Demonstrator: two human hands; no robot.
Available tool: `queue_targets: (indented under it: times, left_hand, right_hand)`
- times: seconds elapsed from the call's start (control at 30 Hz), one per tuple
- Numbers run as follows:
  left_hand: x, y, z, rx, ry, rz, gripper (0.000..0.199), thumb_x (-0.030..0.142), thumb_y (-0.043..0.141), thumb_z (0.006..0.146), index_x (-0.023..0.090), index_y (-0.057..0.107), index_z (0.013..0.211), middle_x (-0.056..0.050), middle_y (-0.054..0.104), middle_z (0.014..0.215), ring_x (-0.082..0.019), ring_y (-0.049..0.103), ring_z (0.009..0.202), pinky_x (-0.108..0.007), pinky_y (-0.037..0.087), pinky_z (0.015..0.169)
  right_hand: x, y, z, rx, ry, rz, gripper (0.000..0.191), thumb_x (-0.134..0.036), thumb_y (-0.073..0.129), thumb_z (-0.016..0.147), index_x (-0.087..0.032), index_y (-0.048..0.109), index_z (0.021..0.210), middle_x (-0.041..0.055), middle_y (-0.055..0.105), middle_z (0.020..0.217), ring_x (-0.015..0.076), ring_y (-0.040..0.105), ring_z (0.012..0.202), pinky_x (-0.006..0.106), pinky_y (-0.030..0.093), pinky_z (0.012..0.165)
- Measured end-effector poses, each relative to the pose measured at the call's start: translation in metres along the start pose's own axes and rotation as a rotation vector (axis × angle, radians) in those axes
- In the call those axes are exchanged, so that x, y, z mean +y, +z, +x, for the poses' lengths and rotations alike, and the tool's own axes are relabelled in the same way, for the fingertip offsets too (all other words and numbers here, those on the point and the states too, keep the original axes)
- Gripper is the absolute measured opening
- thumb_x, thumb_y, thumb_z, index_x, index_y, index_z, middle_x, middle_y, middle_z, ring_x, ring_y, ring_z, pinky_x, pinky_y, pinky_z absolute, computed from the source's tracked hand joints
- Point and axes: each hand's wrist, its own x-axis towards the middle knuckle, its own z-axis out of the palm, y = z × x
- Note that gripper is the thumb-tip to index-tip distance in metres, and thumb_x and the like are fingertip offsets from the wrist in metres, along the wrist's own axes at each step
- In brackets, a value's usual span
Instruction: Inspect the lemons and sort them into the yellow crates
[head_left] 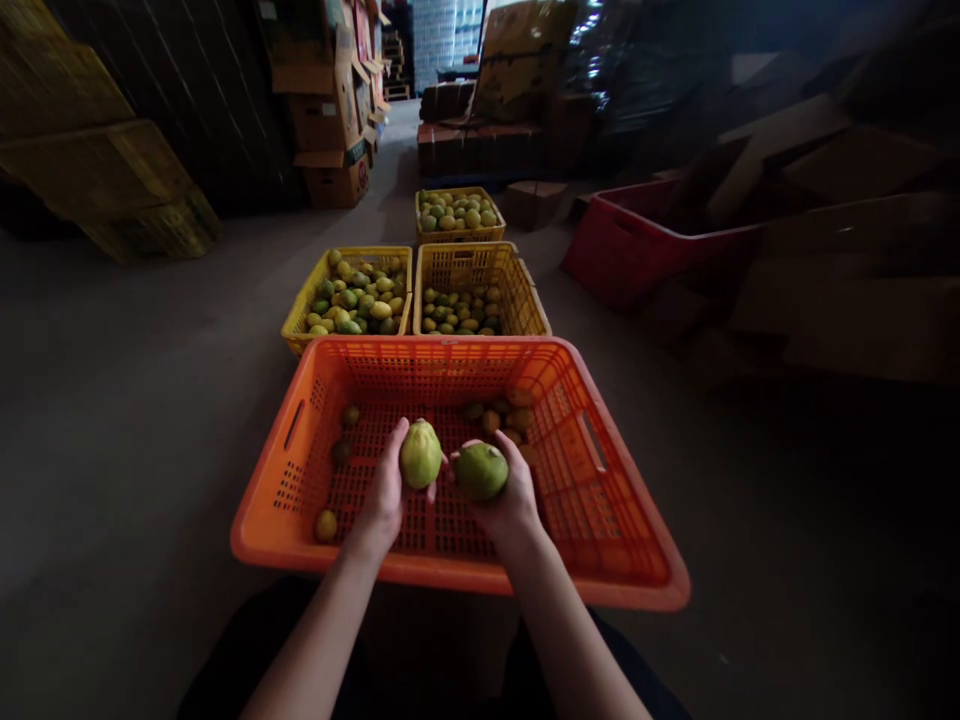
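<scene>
Over the orange plastic basket (450, 574), my left hand (388, 490) is closed around a pale yellow-green, ridged, lemon-shaped fruit (421, 455) with a stubby tip. Beside it, my right hand (514, 500) grips a darker green, rounder fruit (481, 471) with a small pale spot on top. The two fruits are held close together but apart. Inside the basket, a few small fruits lie along the left side, one of them a yellowish fruit (325, 526). Several brownish-yellow fruits (517, 412) lie in its far right corner. What exact kind these fruits are, I cannot tell.
Beyond the basket stand a yellow crate (295, 318) heaped with fruit, a partly filled yellow crate (529, 300) and a farther yellow crate (461, 237). A red bin (615, 245) is at right. Cardboard boxes (319, 120) are stacked at back left.
</scene>
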Motion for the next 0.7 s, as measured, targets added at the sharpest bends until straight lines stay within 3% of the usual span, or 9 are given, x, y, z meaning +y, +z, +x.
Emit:
queue_targets:
  times: [0.17, 0.33, 0.47, 0.57, 0.7]
  left_hand:
    - [0.0010, -0.0023, 0.0051, 0.078, -0.114, 0.000, 0.028, 0.036, 0.052, 0.088, 0.012, 0.067, 0.085, -0.005, 0.068, 0.065, -0.016, 0.066, 0.057, -0.023, 0.051, 0.051]
    - [-0.0018, -0.0075, 0.0072, 0.028, -0.100, -0.006, 0.030, 0.035, 0.048, 0.091, 0.013, 0.067, 0.086, -0.004, 0.068, 0.063, -0.011, 0.058, 0.043, -0.019, 0.043, 0.039]
    - [0.0016, -0.0061, 0.0031, -0.005, -0.083, -0.058, 0.026, 0.032, 0.048, 0.089, 0.013, 0.066, 0.085, -0.003, 0.066, 0.061, -0.009, 0.050, 0.034, -0.018, 0.036, 0.031]
    - [0.0055, -0.0054, 0.0012, -0.067, -0.155, -0.142, 0.031, 0.028, 0.043, 0.091, 0.011, 0.068, 0.086, -0.007, 0.067, 0.063, -0.012, 0.057, 0.042, -0.019, 0.045, 0.039]
    - [0.0050, -0.0078, 0.0030, -0.079, -0.211, -0.392, 0.029, 0.020, 0.042, 0.091, 0.011, 0.069, 0.088, -0.009, 0.073, 0.080, -0.015, 0.070, 0.068, -0.024, 0.057, 0.061]
  right_hand:
    - [0.0005, 0.0003, 0.0019, -0.067, 0.054, 0.016, 0.046, -0.040, 0.034, 0.095, -0.016, 0.061, 0.067, 0.0085, 0.064, 0.052, 0.0210, 0.064, 0.051, 0.031, 0.053, 0.045]
    - [0.0027, -0.0034, 0.0047, -0.189, -0.090, -0.053, 0.026, -0.039, 0.054, 0.085, -0.016, 0.062, 0.075, 0.0035, 0.065, 0.055, 0.0155, 0.055, 0.039, 0.023, 0.039, 0.030]
    - [0.0029, -0.0029, 0.0024, -0.205, -0.145, -0.081, 0.025, -0.042, 0.063, 0.079, -0.018, 0.061, 0.074, -0.0021, 0.060, 0.051, 0.0094, 0.042, 0.030, 0.019, 0.028, 0.024]
    - [0.0014, -0.0007, -0.0012, -0.196, -0.107, -0.062, 0.027, -0.041, 0.061, 0.081, -0.015, 0.066, 0.078, -0.0003, 0.063, 0.054, 0.0095, 0.048, 0.035, 0.018, 0.034, 0.028]
    - [0.0010, -0.0003, -0.0024, -0.342, -0.088, 0.000, 0.024, -0.034, 0.064, 0.077, -0.012, 0.071, 0.081, 0.0059, 0.070, 0.066, 0.0144, 0.063, 0.053, 0.020, 0.046, 0.041]
